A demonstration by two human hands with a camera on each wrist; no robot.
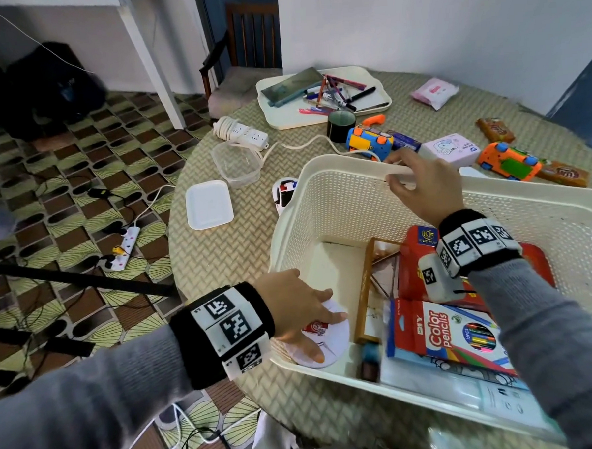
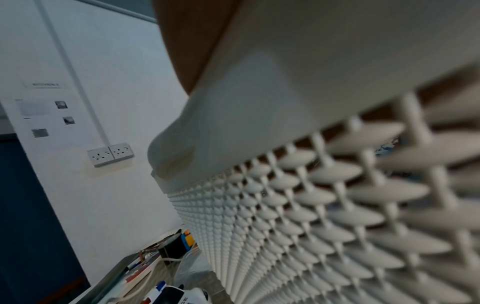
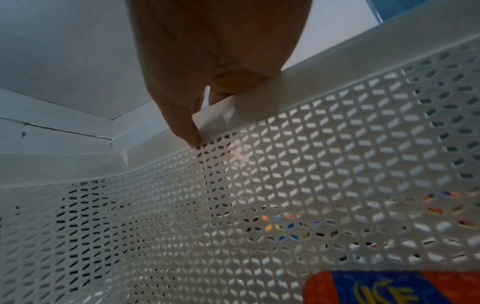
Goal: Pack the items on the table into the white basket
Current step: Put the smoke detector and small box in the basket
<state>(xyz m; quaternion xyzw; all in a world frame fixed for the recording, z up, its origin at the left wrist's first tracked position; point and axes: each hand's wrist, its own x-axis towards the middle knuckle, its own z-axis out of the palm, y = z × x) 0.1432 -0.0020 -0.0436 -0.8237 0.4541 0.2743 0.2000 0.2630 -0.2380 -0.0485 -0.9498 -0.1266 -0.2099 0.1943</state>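
While the right hand [image 1: 419, 183] pinches the far rim of the white basket [image 1: 334, 201] in the middle right of the frame, the left hand [image 1: 299, 306] lies flat on a round white packet [image 1: 331, 339] at the near left corner; loose toys lie upper right, nearer the right hand.

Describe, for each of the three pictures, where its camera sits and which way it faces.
Head: worn high, looking forward and down at the round woven-mat table and white perforated plastic basket; both grey-sleeved arms, left hand and right hand show.
Left wrist: outside the basket's wall, facing along it toward a white wall; only a sliver of hand shows.
Right wrist: inside the basket, looking up at the right hand's fingers pinching the rim.
Shared: all three see the basket; head and right wrist see the red-and-blue box.
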